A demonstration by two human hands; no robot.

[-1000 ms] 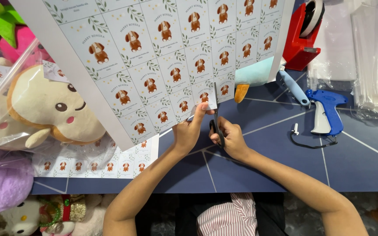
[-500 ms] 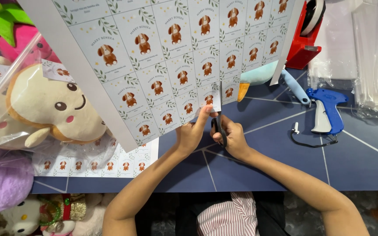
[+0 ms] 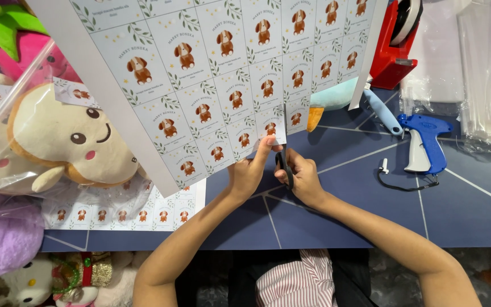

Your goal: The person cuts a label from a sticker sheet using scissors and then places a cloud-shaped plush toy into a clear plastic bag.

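Label sheet (image 3: pixel 211 74) pinched by left hand (image 3: pixel 247 173), scissors (image 3: pixel 284 159) in right hand (image 3: pixel 302 179)

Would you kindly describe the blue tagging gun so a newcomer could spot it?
Start at the red tape dispenser at the top right of the dark blue table. Just below it lies the tagging gun, the only pistol-shaped tool there, bright blue with a white grip.

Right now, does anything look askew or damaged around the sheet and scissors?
Nothing damaged. The left hand holds the label sheet tilted above the table, and the scissors in the right hand run along a gap between label columns.
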